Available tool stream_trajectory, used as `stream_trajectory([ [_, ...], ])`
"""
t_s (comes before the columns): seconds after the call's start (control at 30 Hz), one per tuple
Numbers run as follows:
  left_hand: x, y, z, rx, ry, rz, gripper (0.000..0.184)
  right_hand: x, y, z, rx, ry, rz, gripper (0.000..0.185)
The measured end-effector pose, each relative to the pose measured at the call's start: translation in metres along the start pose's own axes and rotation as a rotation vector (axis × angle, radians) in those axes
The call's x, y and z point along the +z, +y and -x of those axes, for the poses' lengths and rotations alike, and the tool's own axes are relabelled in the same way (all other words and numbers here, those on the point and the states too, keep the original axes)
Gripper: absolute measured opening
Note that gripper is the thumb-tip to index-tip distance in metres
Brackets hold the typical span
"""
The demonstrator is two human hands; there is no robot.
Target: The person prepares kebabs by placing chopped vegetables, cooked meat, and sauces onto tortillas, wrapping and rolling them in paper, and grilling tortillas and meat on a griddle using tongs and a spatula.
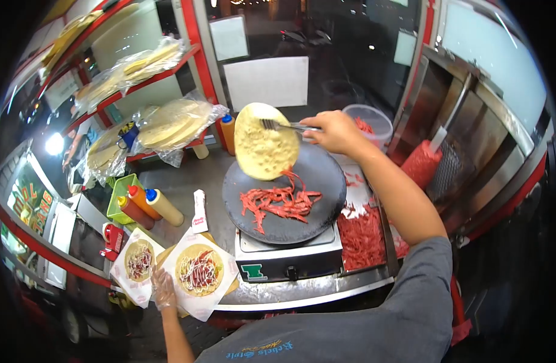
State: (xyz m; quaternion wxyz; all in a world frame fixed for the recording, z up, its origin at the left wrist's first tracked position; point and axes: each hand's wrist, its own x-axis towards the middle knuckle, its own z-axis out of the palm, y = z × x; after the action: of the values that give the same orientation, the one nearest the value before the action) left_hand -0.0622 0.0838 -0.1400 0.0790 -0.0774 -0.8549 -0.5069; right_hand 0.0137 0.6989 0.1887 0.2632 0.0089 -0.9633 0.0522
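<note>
My right hand (333, 132) is closed round the handle of a fork (290, 126). From the fork's tines hangs a browned flatbread (264, 148), tilted up above the round black griddle (326, 206). Red meat strips (278, 202) lie on the griddle, and a few touch the bread's lower edge. At the lower left, my left hand (164, 289), in a clear plastic glove, rests between two papers. On them lie topped flatbreads, a smaller-looking one (139, 260) at left and another (199, 270) at right. Whether the gloved fingers grip anything is hard to see.
A tray of red meat (361, 239) stands right of the griddle, with a clear tub (374, 124) behind it. A meat spit (422, 166) is farther right. Sauce bottles (165, 207) and a green basket (122, 196) stand left, below shelves of bagged flatbreads (176, 124).
</note>
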Motion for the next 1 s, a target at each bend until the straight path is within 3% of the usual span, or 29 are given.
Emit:
stream_trajectory([
  [0.07,-0.009,-0.026,0.010,0.011,-0.030,0.000,0.062,-0.039,-0.010,-0.013,-0.123,0.040,0.148,0.036],
  [0.13,-0.011,-0.017,0.013,-0.042,-0.088,-0.065,0.062,-0.059,-0.007,-0.018,-0.396,0.133,0.256,0.036],
  [0.2,-0.017,-0.007,0.013,-0.095,-0.162,-0.137,0.062,-0.065,-0.009,-0.001,-0.464,-0.004,0.338,0.046],
  [0.27,-0.021,-0.003,0.010,-0.063,-0.247,-0.231,0.057,-0.060,-0.006,0.034,-0.333,-0.216,0.575,0.032],
  [0.33,-0.026,0.030,0.008,-0.108,-0.338,-0.366,0.055,-0.057,0.008,0.070,0.146,-0.255,0.607,0.024],
  [0.37,-0.016,-0.014,0.008,0.014,-0.265,-0.259,0.050,-0.054,0.029,0.088,0.254,-0.135,0.391,0.021],
  [0.4,-0.016,-0.011,0.003,0.044,-0.287,-0.382,0.048,-0.055,0.033,0.096,0.353,-0.015,0.175,0.021],
  [0.47,-0.017,0.002,-0.003,0.094,-0.332,-0.623,0.043,-0.060,0.031,0.100,0.797,-0.261,-0.329,0.025],
  [0.5,-0.020,0.015,-0.005,0.169,-0.350,-0.582,0.039,-0.061,0.025,0.102,1.017,-0.388,-0.593,0.027],
  [0.6,-0.024,0.022,-0.019,0.153,-0.481,-0.646,0.039,-0.005,0.014,0.098,1.063,-0.395,-0.744,0.028],
  [0.73,-0.025,0.024,-0.033,0.166,-0.564,-0.518,0.039,0.006,0.003,0.088,0.850,-0.122,-0.432,0.027],
  [0.8,-0.031,0.040,-0.031,0.137,-0.615,-0.515,0.039,-0.023,0.008,0.103,0.940,-0.246,-0.476,0.028],
  [0.83,-0.028,0.029,-0.029,0.191,-0.537,-0.499,0.038,-0.031,-0.013,0.109,0.957,-0.287,-0.508,0.031],
  [0.87,-0.027,0.021,-0.029,0.146,-0.527,-0.442,0.038,-0.036,-0.034,0.111,1.097,-0.359,-0.492,0.030],
  [0.93,-0.024,0.020,-0.029,0.052,-0.512,-0.328,0.036,-0.003,-0.061,0.122,1.117,-0.322,-0.566,0.029],
  [1.0,-0.016,0.003,-0.027,0.056,-0.485,-0.282,0.036,0.033,-0.097,0.133,0.579,-0.204,-0.229,0.030],
])
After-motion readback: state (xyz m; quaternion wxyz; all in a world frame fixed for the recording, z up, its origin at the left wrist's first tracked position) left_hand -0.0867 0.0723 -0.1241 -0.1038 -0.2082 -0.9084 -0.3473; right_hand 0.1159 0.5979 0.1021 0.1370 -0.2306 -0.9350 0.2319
